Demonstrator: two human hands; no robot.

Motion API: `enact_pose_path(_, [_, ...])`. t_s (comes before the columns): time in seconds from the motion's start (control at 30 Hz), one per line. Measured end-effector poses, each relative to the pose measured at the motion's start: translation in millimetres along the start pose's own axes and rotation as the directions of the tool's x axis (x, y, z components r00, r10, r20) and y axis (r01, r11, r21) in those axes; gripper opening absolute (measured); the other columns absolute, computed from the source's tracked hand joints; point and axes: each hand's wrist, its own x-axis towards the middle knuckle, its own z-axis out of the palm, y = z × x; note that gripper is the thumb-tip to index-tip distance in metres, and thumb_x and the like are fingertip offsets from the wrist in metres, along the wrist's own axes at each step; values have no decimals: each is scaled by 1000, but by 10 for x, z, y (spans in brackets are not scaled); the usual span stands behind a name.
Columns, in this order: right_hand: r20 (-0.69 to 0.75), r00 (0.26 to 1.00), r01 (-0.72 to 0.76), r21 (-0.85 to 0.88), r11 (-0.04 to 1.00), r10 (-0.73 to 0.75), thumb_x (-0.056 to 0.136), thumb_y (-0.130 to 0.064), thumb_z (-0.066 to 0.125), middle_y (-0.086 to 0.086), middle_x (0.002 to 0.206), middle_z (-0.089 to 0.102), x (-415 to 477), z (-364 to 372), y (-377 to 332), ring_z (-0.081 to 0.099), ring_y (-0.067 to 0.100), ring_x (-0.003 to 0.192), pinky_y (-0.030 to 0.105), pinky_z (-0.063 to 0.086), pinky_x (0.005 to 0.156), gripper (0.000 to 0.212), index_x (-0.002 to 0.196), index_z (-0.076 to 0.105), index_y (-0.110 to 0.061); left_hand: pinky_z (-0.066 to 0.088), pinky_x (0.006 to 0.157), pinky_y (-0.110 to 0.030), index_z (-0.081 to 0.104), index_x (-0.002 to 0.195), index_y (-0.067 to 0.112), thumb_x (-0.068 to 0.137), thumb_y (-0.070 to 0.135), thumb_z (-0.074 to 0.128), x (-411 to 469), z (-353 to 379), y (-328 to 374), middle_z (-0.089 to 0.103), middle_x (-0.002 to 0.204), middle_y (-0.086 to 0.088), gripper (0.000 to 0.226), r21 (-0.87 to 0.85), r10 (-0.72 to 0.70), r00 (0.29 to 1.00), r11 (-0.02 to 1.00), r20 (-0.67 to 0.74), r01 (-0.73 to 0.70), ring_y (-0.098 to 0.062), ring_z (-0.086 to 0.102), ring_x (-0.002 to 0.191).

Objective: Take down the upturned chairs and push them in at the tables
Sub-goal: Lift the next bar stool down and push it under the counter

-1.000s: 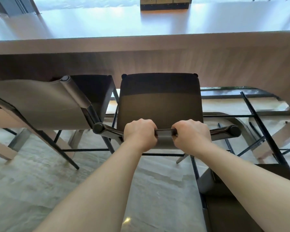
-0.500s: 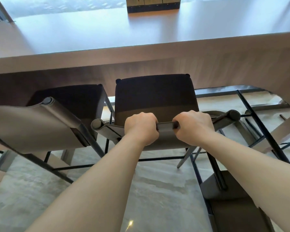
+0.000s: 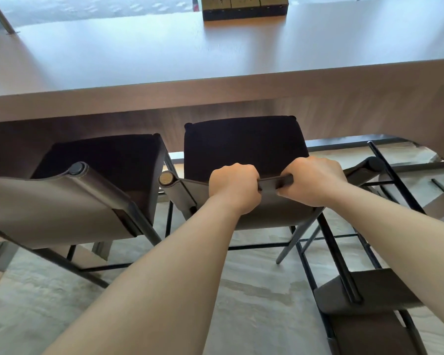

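A dark-seated chair (image 3: 244,147) stands upright on the floor, its seat partly under the long wooden table (image 3: 215,80). My left hand (image 3: 233,188) and my right hand (image 3: 313,183) both grip the top edge of its grey backrest, side by side, fingers curled over it. A second chair (image 3: 92,165) of the same kind stands just to the left, seat tucked under the table. At the lower right a third chair (image 3: 364,290) shows its dark seat and black frame close to my right forearm.
A black and gold socket box (image 3: 244,7) sits on the table's far side. The table's thick apron hangs over the chair seats. Black metal leg frames (image 3: 395,172) stand under the table at the right. The floor is grey stone.
The held chair has slid forward, its seat going further under the table. My view and both hands have moved closer to the table; the grip is unchanged.
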Motion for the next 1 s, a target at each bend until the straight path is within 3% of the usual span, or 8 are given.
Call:
enact_pose_path(0.23, [28, 1000, -1, 24, 1000, 0, 86, -46, 64, -13, 57, 56, 211, -31, 16, 51, 8, 55, 21, 27, 46, 29, 61, 56, -33, 46, 54, -24, 71, 90, 27, 90, 35, 61, 217, -9, -66, 63, 70, 5, 13, -34, -6, 1000, 999, 20, 7, -17, 60, 61])
enact_pose_path(0.47, [55, 998, 14, 46, 999, -17, 88, -45, 63, -10, 61, 58, 465, -70, 51, 53, 9, 57, 20, 28, 45, 19, 74, 64, -32, 32, 46, -21, 72, 91, 27, 89, 36, 60, 451, -47, -129, 62, 69, 7, 15, -34, -34, 999, 999, 21, 34, -13, 54, 57])
enact_pose_path(0.63, [49, 999, 21, 52, 998, -24, 88, -46, 61, -9, 64, 60, 630, -68, 77, 53, 10, 57, 20, 29, 45, 18, 80, 69, -32, 40, 49, -22, 70, 86, 27, 88, 35, 60, 591, -84, -155, 61, 66, 6, 13, -30, -50, 998, 998, 41, 52, -15, 58, 58])
enact_pose_path(0.87, [54, 996, 62, 85, 994, -67, 88, -42, 62, -10, 62, 58, 812, -70, 127, 54, 10, 57, 20, 30, 45, 17, 76, 67, -30, 34, 47, -21, 64, 77, 28, 87, 35, 60, 748, -130, -190, 58, 63, 7, 13, -38, -58, 996, 997, 64, 61, -13, 55, 57])
enact_pose_path(1.0, [93, 993, 59, 82, 995, -67, 85, -41, 61, -8, 61, 61, 894, -79, 137, 58, 15, 58, 22, 36, 47, 21, 67, 62, -29, 29, 45, -21, 55, 59, 25, 83, 35, 59, 793, -132, -193, 55, 56, 8, 26, -22, -88, 995, 996, 54, 89, -13, 53, 51])
